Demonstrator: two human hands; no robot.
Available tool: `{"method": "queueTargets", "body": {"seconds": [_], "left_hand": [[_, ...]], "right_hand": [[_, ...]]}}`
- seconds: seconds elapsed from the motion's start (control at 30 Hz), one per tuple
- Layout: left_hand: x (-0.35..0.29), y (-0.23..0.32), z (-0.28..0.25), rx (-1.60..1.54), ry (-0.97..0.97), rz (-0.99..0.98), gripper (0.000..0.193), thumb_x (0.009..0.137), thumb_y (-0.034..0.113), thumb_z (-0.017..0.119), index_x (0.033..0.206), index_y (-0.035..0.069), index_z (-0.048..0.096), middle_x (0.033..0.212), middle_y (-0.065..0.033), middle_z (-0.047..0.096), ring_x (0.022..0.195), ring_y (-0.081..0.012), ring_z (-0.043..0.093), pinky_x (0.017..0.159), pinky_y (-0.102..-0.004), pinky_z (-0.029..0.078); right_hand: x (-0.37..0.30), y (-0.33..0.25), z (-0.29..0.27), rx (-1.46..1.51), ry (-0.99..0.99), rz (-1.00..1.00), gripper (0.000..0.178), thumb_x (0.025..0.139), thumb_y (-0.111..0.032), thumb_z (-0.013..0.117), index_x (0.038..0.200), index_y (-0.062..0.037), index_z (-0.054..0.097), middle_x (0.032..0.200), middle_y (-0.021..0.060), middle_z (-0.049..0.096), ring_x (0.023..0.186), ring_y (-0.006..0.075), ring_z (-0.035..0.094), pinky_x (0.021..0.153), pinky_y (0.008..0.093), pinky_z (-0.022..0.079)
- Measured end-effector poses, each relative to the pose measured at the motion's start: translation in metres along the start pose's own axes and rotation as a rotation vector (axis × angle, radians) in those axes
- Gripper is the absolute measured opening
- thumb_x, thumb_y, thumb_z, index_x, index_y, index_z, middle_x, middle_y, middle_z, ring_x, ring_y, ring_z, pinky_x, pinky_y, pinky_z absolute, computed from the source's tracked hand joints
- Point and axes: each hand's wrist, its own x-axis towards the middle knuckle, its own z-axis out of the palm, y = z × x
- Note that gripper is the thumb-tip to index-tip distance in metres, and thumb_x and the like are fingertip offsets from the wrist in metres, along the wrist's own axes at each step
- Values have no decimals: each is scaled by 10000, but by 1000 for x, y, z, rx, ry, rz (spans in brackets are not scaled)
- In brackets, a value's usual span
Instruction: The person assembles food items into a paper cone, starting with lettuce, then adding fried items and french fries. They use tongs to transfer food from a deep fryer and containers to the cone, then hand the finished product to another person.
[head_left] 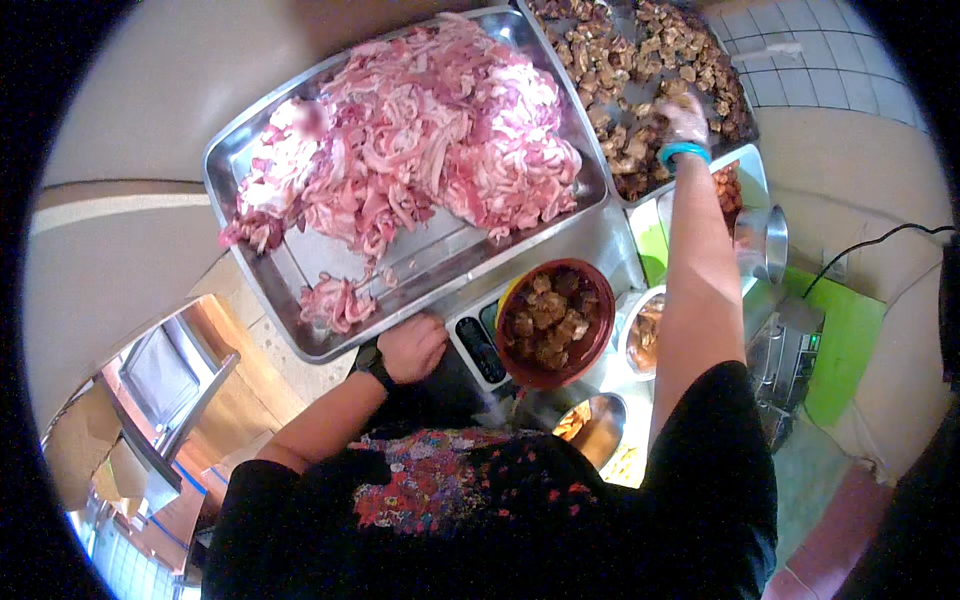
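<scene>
Steel tray (318, 258) at 11 o'clock from the centre of view, heaped with raw pink meat strips (400, 130); dark tray (640, 92) at 1 o'clock, spread with browned meat pieces (625, 150); reddish-brown bowl (590, 360) between 3 and 4 o'clock on the counter (600, 238), containing a small heap of similar pieces. Judging by this arrangement, part of the browned meat is already portioned into the bowl, while far more lies in the dark tray; the raw strips form a large mass, with a loose cluster set apart near the lower edge of their tray. Whether the bowl's portion is complete cannot be told. Right hand (685, 118), a turquoise band (685, 153) at its wrist, reaches between 1 and 2 o'clock among the browned pieces; its grip appears partly curled, fingertips down at the meat, but whether it grasps a piece cannot be told. Left hand (412, 348), at 8 o'clock below a dark watch (374, 366), lies beside the steel tray's near edge with fingers folded under; its grip is loosely curled, and the palm is hidden, so any held object cannot be confirmed.
</scene>
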Motion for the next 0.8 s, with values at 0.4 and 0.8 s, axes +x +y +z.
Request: {"method": "queueTargets", "body": {"seconds": [0.4, 0.8], "left_hand": [[1, 5, -3, -21, 184, 34, 196, 696, 113, 581, 874, 64, 519, 847, -79, 510, 796, -244, 533, 647, -329, 461], [1, 10, -6, -52, 256, 58, 129, 734, 102, 521, 846, 45, 495, 829, -110, 496, 820, -286, 511, 696, -363, 438]], "right_hand": [[-232, -105, -22, -398, -451, -557, 361, 627, -22, 631, 969, -96, 542, 1080, 93, 491, 950, 175, 505, 783, 286, 431], [-362, -122, 16, -769, -651, -391, 671, 633, -143, 695, 1238, -205, 412, 1311, 164, 324, 1194, 345, 330, 964, 401, 328]]}}
